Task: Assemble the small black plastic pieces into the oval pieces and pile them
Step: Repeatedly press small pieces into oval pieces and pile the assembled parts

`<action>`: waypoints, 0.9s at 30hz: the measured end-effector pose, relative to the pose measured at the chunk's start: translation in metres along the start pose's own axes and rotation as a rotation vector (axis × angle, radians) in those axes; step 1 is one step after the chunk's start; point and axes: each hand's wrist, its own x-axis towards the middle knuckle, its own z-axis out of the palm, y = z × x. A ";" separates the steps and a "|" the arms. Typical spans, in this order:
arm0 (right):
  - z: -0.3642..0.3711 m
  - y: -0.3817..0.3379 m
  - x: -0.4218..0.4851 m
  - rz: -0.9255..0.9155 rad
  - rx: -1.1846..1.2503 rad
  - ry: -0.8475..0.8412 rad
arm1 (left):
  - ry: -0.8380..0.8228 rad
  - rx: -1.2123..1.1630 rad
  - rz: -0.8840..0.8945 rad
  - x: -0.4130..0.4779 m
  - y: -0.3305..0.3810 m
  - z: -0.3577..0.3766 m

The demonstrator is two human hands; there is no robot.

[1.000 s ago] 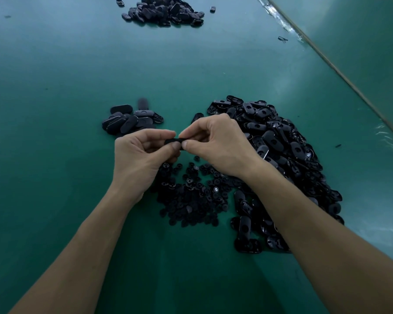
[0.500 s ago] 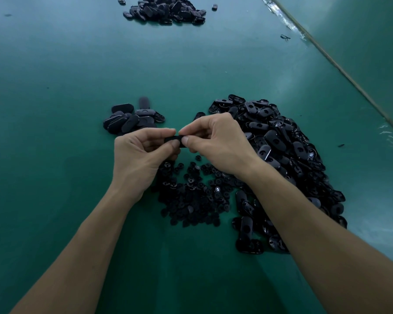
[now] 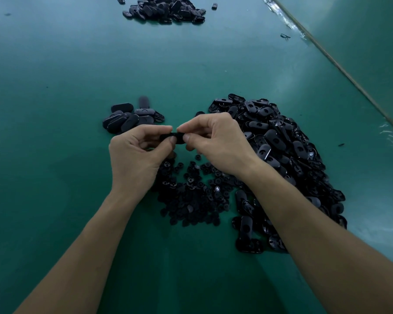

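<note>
Here, both hands meet near the middle of the frame, just above the green table [image 3: 55, 87]. The left hand [image 3: 136, 155] and the right hand [image 3: 216, 143] both pinch one black oval piece [image 3: 171, 138] between thumb and first finger, one hand at each end. The other fingers of both hands are curled in. The hands hide most of the piece, so I cannot tell if a small part is in it.

Right under the hands, a little lower in the frame, lies a flat heap of small black pieces [image 3: 191, 196]. They are round and tiny, and they are spread out on the table. The right wrist is over the edge of this heap.

To the right of the middle is a big pile of oval pieces [image 3: 281, 155]. It runs from behind the right hand down to the lower right. Many of them show a hole or a hollow side.

Left of the middle, just above the left hand, is a little pile of oval pieces [image 3: 132, 118]. These mostly lie with their smooth side up.

At the top of the frame, well apart from the rest, is another dark pile [image 3: 163, 10], with one loose piece [image 3: 214, 6] just to its right.

A long thin strip [image 3: 340, 66] runs down the upper right of the frame, and a small dark scrap [image 3: 285, 36] lies near it.
</note>
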 end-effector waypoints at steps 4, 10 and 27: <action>0.002 0.000 -0.001 0.015 0.000 -0.029 | 0.126 0.111 0.060 0.001 0.000 -0.001; -0.001 0.000 -0.008 -0.001 -0.200 0.035 | 0.248 0.346 0.058 0.009 -0.001 -0.015; -0.023 0.011 -0.003 0.255 -0.901 0.088 | 0.210 0.800 -0.080 0.007 -0.006 -0.020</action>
